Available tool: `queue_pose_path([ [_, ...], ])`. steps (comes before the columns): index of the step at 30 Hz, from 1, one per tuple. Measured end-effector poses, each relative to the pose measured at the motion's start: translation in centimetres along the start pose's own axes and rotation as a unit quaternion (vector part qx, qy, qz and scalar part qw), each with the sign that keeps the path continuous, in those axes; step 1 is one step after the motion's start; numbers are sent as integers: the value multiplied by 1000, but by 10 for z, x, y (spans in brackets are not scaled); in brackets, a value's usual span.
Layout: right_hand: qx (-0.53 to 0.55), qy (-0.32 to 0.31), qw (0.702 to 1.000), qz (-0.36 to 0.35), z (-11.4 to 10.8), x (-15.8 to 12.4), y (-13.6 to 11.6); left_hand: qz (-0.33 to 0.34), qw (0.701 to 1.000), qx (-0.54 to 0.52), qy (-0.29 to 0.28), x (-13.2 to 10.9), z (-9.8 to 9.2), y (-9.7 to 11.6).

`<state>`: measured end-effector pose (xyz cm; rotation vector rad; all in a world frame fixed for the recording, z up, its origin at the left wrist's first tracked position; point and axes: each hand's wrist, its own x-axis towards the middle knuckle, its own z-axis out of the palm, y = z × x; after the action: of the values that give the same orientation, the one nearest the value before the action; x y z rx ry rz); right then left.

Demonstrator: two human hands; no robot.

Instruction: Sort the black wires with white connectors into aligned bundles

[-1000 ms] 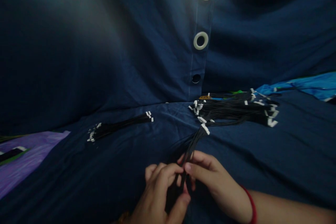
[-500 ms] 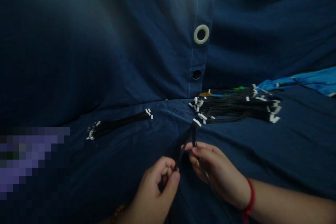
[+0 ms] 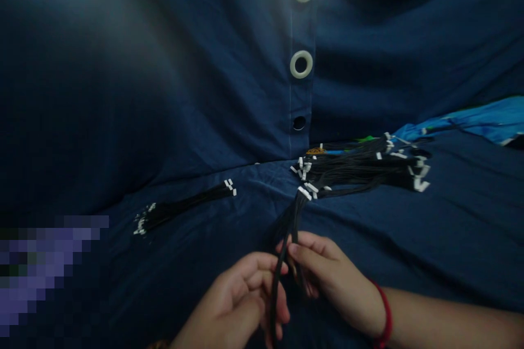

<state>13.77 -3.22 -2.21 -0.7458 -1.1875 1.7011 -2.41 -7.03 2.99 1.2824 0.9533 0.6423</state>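
The right hand [image 3: 327, 278] pinches a small bunch of thin black wires [image 3: 291, 234] between thumb and forefinger, its fingers [image 3: 307, 253] pressed together on the strands, while the left hand [image 3: 233, 300] curls its fingers [image 3: 262, 278] around the same bunch lower down, with strands hanging below them. Above the fingers the wires rise to white connectors [image 3: 304, 192] at the near edge of a large heap of black wires [image 3: 360, 169] with white ends. Well left of the fingers, a smaller bundle of wires [image 3: 184, 208] lies on navy cloth [image 3: 450, 240]. Far beyond the fingers rises a navy cloth wall [image 3: 245, 65] with pale grommets [image 3: 301, 64], a blue plastic sheet [image 3: 483, 120] lies up to their right, and a red band [image 3: 382, 311] circles the right wrist
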Motion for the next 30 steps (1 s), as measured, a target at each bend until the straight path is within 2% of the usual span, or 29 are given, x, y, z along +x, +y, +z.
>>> queue_pose_path([
  [2, -6, -16, 1000, -6, 0, -1, 0, 59, 992, 109, -32, -2, -1, 3],
  [3, -9, -25, 1000, -10, 0, -2, -1, 109, 975, 192, -33, -3, -1, 4],
  [4, -14, -34, 999, -14, 0, -2, -1, 165, 945, 280, -24, -3, -2, 5],
  [6, -23, -50, 998, -24, 0, -4, -2, 258, 867, 426, 16, -3, -3, 8],
  [8, -29, -62, 997, -34, 0, -4, -2, 289, 810, 504, 74, -1, -5, 10],
  [10, -30, -70, 996, -39, -1, -5, -3, 283, 795, 522, 128, 4, -6, 10],
  [13, -20, -75, 996, -41, -2, -4, -3, 253, 825, 465, 196, 17, -11, 7],
  [15, -10, -73, 996, -43, -3, -4, -2, 217, 862, 414, 198, 29, -14, 5],
  [18, 6, -73, 996, -43, -3, -4, -2, 172, 916, 334, 137, 46, -18, 4],
  [20, 20, -77, 996, -41, -4, -4, -1, 138, 959, 230, 90, 54, -21, 4],
  [22, 43, -80, 995, -41, -5, -3, 0, 91, 988, 119, 45, 57, -24, 3],
  [25, 86, -76, 992, -43, -7, -2, 0, 42, 998, 48, -16, 56, -27, -1],
  [30, 167, -60, 983, -41, -10, 2, -1, 30, 996, 22, -80, 52, -26, -5],
])
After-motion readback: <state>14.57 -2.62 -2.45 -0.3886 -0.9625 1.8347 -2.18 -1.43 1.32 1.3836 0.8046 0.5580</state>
